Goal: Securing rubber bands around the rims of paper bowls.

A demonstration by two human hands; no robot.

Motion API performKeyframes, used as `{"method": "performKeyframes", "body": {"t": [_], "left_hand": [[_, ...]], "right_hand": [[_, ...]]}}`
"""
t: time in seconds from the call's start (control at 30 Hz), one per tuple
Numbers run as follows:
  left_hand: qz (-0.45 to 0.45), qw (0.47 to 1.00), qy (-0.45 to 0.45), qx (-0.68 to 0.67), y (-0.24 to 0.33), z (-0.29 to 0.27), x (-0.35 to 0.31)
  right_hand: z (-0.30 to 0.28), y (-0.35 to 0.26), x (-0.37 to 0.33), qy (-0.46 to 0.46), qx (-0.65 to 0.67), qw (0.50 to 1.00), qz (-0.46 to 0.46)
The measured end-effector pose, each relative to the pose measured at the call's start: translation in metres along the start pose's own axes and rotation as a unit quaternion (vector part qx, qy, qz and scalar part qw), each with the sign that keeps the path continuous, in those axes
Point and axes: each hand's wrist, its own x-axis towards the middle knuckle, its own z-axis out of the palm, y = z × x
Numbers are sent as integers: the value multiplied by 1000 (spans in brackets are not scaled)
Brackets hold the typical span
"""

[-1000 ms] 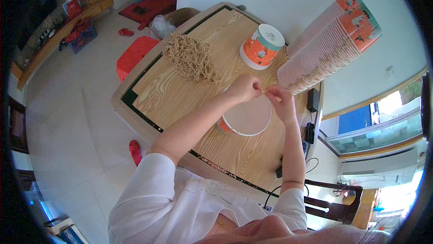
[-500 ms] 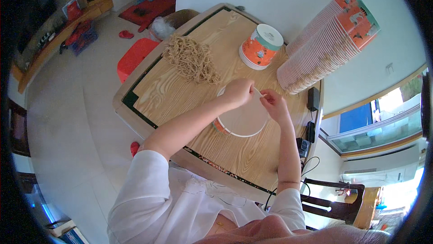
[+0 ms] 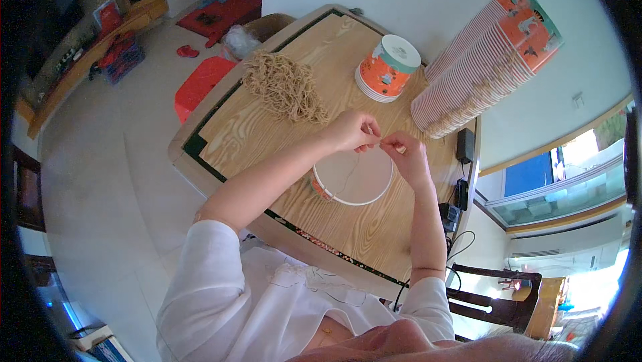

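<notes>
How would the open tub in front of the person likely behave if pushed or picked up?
The tub is probably light for its size, since its hollow inside shows. Its thin-looking wall suggests it could flex or dent if squeezed. Its round shape means it might roll if knocked onto its side.

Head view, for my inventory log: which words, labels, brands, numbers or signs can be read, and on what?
None can be read.
Upturned bowls: faint mark on the white base, too blurred to read.
Stacks: orange-and-green printing; any lettering is too small.
Open bowl: a sliver of printed side shows, no readable lettering.
Red item at far left: too blurred to tell.
</notes>
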Motion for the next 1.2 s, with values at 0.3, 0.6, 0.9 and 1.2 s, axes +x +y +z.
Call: {"method": "performKeyframes", "body": {"t": [0.3, 0.6, 0.9, 1.2], "left_hand": [[116, 934, 97, 324, -19, 6, 8], [79, 935, 93, 333, -19, 14, 6], [81, 921, 116, 362, -19, 19, 11], [62, 916, 126, 375, -15, 20, 8]], "right_hand": [[3, 45, 10, 45, 17, 999, 17], [12, 60, 9, -31, 77, 995, 48], [12, 60, 10, -37, 66, 996, 38], [11, 55, 10, -54, 91, 994, 43]]}}
